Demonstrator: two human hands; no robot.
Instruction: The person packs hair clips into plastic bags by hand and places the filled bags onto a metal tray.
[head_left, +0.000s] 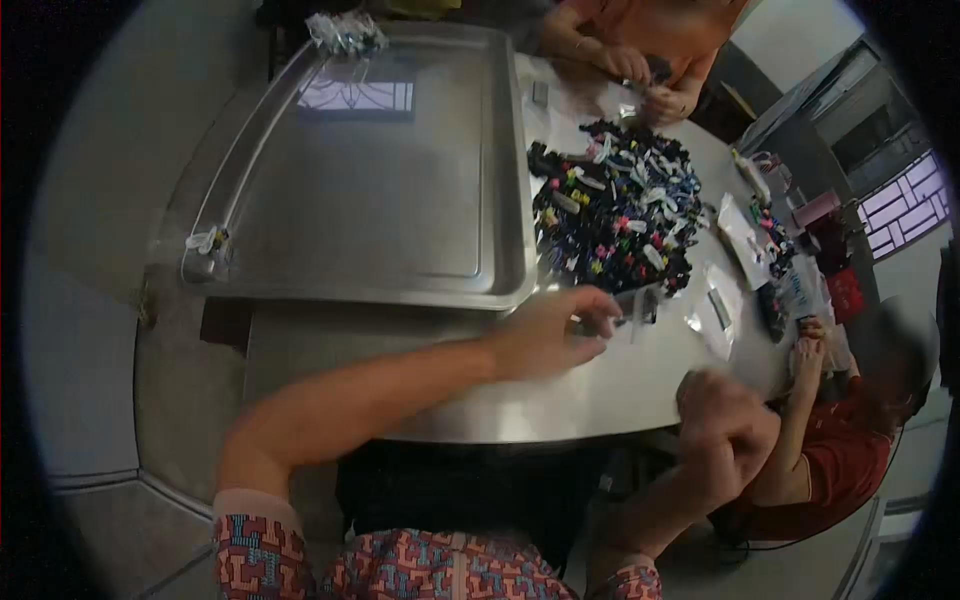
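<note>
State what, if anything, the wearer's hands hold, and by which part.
Left hand: apparently a small clear plastic packet, by one edge. Right hand: too blurred to tell.

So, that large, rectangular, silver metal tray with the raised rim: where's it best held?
I'd take the tray by its near rim, in a wide two-handed grip from the wearer's side: that edge is raised and mostly bare. A heap of small, mostly black pieces crowds the right side, and a small whitish packet sits at the near-left corner.
</note>
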